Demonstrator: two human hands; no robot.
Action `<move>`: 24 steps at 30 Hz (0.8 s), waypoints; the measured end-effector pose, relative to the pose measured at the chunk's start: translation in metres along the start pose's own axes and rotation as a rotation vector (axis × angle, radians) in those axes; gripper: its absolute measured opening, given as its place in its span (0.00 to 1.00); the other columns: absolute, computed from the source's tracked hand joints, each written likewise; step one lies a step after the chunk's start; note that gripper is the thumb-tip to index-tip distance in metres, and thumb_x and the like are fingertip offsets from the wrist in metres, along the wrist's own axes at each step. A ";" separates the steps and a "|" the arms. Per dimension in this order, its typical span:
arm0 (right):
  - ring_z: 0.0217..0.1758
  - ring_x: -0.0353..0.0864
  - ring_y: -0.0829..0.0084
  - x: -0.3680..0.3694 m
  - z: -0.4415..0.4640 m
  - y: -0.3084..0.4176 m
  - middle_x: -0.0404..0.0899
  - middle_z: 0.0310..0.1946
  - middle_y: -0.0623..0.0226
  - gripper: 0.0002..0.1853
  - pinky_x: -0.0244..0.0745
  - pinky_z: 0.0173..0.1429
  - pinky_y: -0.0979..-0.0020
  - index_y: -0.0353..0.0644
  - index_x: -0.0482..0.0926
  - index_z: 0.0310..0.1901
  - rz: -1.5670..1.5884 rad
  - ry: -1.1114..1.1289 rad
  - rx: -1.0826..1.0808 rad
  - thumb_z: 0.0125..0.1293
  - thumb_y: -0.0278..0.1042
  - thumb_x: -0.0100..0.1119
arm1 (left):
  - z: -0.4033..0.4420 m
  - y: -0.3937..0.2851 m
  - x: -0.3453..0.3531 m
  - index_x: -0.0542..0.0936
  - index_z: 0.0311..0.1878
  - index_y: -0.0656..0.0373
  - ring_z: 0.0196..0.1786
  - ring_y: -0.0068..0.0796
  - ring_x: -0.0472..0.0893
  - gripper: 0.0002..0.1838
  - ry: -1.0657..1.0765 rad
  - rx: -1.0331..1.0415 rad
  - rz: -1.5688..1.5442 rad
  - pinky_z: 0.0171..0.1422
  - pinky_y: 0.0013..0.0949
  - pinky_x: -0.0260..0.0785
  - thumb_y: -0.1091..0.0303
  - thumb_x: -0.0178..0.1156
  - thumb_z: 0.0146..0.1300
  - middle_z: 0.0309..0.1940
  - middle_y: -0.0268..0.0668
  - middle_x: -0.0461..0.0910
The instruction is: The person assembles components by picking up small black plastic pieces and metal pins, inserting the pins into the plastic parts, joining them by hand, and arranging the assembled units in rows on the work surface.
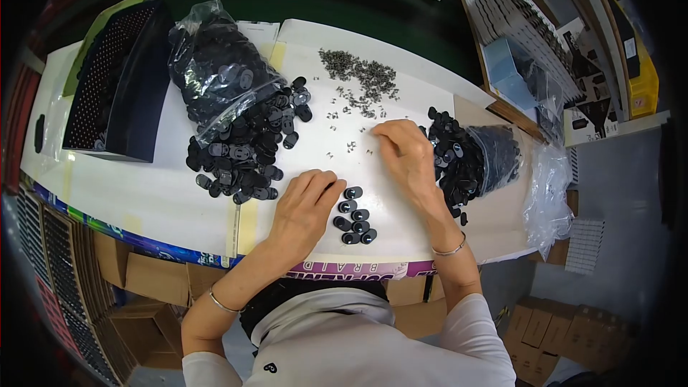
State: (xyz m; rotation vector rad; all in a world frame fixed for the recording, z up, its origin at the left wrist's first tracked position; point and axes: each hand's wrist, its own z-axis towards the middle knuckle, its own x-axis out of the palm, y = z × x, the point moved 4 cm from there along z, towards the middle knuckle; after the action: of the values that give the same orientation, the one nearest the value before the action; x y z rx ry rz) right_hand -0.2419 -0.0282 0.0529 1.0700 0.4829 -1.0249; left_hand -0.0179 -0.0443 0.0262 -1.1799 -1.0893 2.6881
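My left hand [304, 208] is over the white table, its fingers curled and pressed together beside the top of a small group of black oval pieces [360, 215]. These lie in rough columns, each with a shiny spot. What the left fingers hold, if anything, is hidden. My right hand [407, 154] is closed in a pinch just below the scattered small metal clips [358, 75]. Whatever sits between those fingertips is too small to make out. A loose heap of black oval pieces [240, 150] lies left of my hands, and a pile of black parts [459, 161] lies right.
A clear plastic bag [222, 64] full of black pieces lies behind the left heap, next to a dark box [118, 86]. Another bag [494, 158] lies at the right, near crumpled plastic [548, 197]. Stacked white trays [516, 29] stand at the back right.
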 end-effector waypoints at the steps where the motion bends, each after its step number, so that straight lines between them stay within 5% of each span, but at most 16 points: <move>1: 0.47 0.91 0.56 -0.004 0.000 0.001 0.90 0.48 0.56 0.13 0.86 0.53 0.61 0.35 0.90 0.48 0.036 -0.027 0.032 0.66 0.11 0.63 | -0.001 0.000 0.000 0.88 0.57 0.64 0.60 0.45 0.82 0.20 0.002 -0.005 0.003 0.65 0.46 0.77 0.83 0.69 0.60 0.55 0.41 0.84; 6: 0.45 0.91 0.65 -0.028 -0.002 0.008 0.90 0.48 0.58 0.13 0.85 0.49 0.67 0.36 0.90 0.50 0.107 -0.155 0.097 0.69 0.12 0.62 | 0.000 -0.001 0.000 0.88 0.57 0.64 0.59 0.45 0.82 0.21 -0.007 0.002 0.025 0.64 0.45 0.77 0.83 0.69 0.59 0.54 0.40 0.83; 12: 0.40 0.89 0.67 -0.023 -0.019 0.021 0.89 0.45 0.58 0.11 0.84 0.44 0.67 0.36 0.90 0.50 0.110 0.009 0.161 0.70 0.15 0.66 | -0.002 -0.003 0.001 0.89 0.58 0.63 0.52 0.42 0.82 0.24 0.007 0.019 0.079 0.59 0.43 0.77 0.83 0.68 0.55 0.47 0.39 0.80; 16: 0.38 0.88 0.58 -0.003 -0.027 0.018 0.86 0.41 0.58 0.06 0.83 0.43 0.61 0.36 0.89 0.46 0.041 0.047 0.112 0.69 0.18 0.71 | 0.000 -0.008 -0.001 0.88 0.59 0.64 0.51 0.41 0.82 0.24 0.004 0.073 0.127 0.58 0.43 0.76 0.82 0.68 0.56 0.46 0.39 0.80; 24: 0.44 0.87 0.55 -0.008 -0.035 0.036 0.84 0.40 0.60 0.07 0.83 0.45 0.58 0.36 0.87 0.44 -0.008 0.124 -0.045 0.66 0.20 0.74 | 0.000 -0.006 0.004 0.86 0.61 0.66 0.53 0.43 0.83 0.26 -0.024 0.086 0.100 0.59 0.44 0.76 0.81 0.67 0.56 0.49 0.40 0.81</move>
State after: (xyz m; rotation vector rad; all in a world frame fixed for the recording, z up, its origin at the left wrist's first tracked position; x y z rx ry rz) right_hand -0.2098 0.0100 0.0609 1.0962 0.6081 -0.9545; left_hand -0.0223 -0.0385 0.0273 -1.2228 -0.9310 2.7986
